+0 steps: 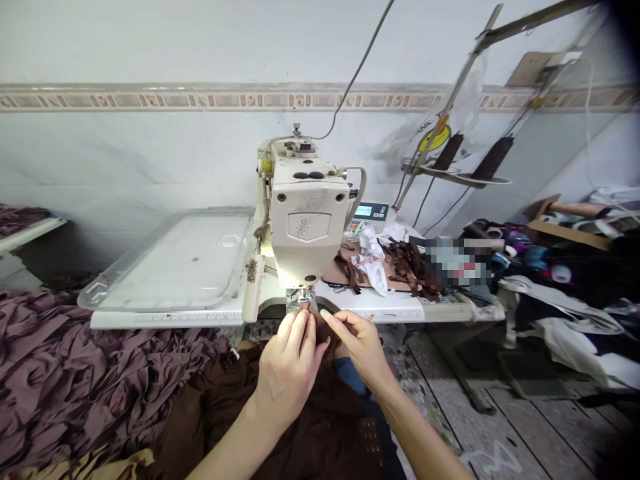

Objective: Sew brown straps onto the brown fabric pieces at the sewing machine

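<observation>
Pinching dark brown fabric [320, 328] between my left hand [289, 373] and right hand [361, 348], both clamped on it, just below the sewing machine's presser foot [300, 300], past the table's front edge [170, 319]; left hand nearer the foot, fabric trailing toward my lap.

**Painted metal, clear plastic and soft cloth**

The sewing machine head [305, 220] is cream painted metal with a light gloss, and the presser foot [300, 300] is bare shiny metal. The tray [170, 260] beside it is smooth, clear plastic. The brown cloth [310, 427] looks matt and soft, but the light here is poor. The mauve cloth [75, 360] has a small sheen. The floor planks [530, 427] look rough and worn.
</observation>
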Demonstrator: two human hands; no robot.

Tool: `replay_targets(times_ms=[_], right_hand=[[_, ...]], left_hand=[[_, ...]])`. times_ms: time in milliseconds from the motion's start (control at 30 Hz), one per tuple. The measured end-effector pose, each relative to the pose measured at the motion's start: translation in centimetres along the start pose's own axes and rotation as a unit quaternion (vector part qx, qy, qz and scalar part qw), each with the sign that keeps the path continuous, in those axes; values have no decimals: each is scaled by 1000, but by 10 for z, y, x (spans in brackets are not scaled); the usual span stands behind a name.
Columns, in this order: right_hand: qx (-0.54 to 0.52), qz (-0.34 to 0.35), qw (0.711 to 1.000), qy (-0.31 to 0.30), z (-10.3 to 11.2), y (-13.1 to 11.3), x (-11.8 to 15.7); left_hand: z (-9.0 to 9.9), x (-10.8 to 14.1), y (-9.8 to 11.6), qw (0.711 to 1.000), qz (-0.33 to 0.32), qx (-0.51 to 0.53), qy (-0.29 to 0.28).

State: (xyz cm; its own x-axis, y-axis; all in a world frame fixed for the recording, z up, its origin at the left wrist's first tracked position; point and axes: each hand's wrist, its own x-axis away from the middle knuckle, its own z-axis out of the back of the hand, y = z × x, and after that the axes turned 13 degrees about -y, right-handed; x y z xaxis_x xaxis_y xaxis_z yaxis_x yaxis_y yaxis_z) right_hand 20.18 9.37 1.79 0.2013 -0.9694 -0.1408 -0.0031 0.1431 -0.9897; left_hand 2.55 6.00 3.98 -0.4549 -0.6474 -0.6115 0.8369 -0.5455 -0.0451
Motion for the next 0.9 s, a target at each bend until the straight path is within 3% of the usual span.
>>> replay_targets(times_ms=[400,567,667,767,900], right_hand=[[-28,6,1000,1,5,15,-8],[-88,-48,995,-3,7,32,6],[-67,-68,991,-89,0,44,26],[-9,-58,976,-210,-22,50,49],[74,-59,964,-249,-44,47,68]], left_hand=[[-6,-7,2,1000,17,0,-16],[0,1,-4,994,22,100,-25],[11,13,-9,967,59,249,-7],[19,27,-14,923,158,352,13],[16,42,-28,859,265,438,1]])
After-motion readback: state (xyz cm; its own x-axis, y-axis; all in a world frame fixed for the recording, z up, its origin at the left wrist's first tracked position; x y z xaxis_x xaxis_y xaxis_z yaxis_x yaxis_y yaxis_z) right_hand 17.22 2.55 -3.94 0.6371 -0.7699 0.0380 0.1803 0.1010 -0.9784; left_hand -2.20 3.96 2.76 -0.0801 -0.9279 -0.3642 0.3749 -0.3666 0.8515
